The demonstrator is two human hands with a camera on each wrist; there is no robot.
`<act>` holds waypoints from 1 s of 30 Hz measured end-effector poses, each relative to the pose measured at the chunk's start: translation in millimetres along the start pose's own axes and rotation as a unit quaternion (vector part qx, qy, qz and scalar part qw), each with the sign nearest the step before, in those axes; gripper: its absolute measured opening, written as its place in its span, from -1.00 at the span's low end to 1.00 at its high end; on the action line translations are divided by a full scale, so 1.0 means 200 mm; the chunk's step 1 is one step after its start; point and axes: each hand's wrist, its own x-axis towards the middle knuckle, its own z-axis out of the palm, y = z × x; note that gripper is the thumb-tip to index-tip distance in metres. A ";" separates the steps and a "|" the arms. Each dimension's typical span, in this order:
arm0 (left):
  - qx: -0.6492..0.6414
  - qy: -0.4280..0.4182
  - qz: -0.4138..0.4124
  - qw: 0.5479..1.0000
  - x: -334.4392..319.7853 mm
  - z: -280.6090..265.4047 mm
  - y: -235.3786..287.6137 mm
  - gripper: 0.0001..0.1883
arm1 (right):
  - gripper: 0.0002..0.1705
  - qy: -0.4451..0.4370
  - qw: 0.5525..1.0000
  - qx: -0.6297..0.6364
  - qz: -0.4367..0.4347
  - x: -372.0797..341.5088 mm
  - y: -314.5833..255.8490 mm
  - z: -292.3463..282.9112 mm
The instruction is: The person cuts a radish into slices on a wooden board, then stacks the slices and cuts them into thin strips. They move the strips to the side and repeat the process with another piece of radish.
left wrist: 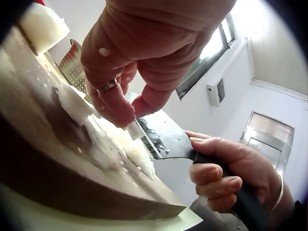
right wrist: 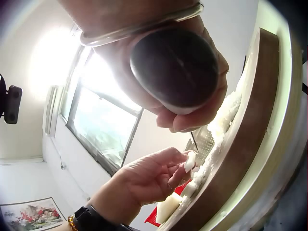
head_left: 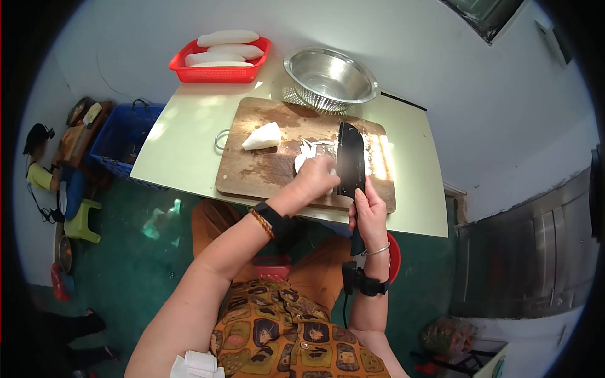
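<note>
My right hand [head_left: 370, 211] grips the black handle of a broad knife [head_left: 351, 157], its blade standing over the right part of the wooden cutting board [head_left: 252, 173]. My left hand [head_left: 317, 177] is just left of the blade; in the right wrist view its thumb and fingers pinch a small white piece [right wrist: 190, 161]. White slices [head_left: 307, 151] lie on the board beyond the left hand, and chopped white bits [left wrist: 139, 156] lie beside the blade in the left wrist view. A larger peeled white chunk [head_left: 263, 136] rests at the board's upper left.
A red basket [head_left: 217, 74] of several white peeled vegetables stands at the table's back left. A metal bowl [head_left: 331, 72] on a perforated metal colander [head_left: 315, 101] sits behind the board. A blue crate [head_left: 129, 135] is left of the table; another person [head_left: 41, 176] is at far left.
</note>
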 end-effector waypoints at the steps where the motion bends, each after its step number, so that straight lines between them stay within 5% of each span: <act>1: -0.025 -0.020 -0.010 0.999 -0.02 0.01 0.02 -0.63 | -0.44 0.006 1.000 0.003 0.002 -0.01 0.00 0.00; 4: -0.094 -0.051 -0.060 0.992 -0.09 -0.02 0.04 -0.56 | -0.44 0.014 1.000 0.007 0.004 -0.02 0.01 -0.02; 10: -0.005 0.111 -0.037 0.993 -0.06 -0.30 -0.10 -0.52 | -0.44 -0.021 1.000 0.011 -0.013 -0.07 -0.05 0.03; 15: 0.008 0.108 -0.078 0.991 -0.09 -0.38 -0.24 -0.68 | -0.44 -0.065 0.997 -0.027 -0.014 -0.06 -0.11 0.16; 20: 0.111 0.137 -0.029 0.984 -0.11 -0.37 -0.28 -0.66 | -0.45 -0.079 0.992 -0.094 0.016 -0.08 -0.11 0.28; 30: 0.050 0.105 -0.099 0.988 -0.15 -0.41 -0.23 -0.65 | -0.47 -0.058 0.975 -0.213 0.037 -0.12 -0.12 0.34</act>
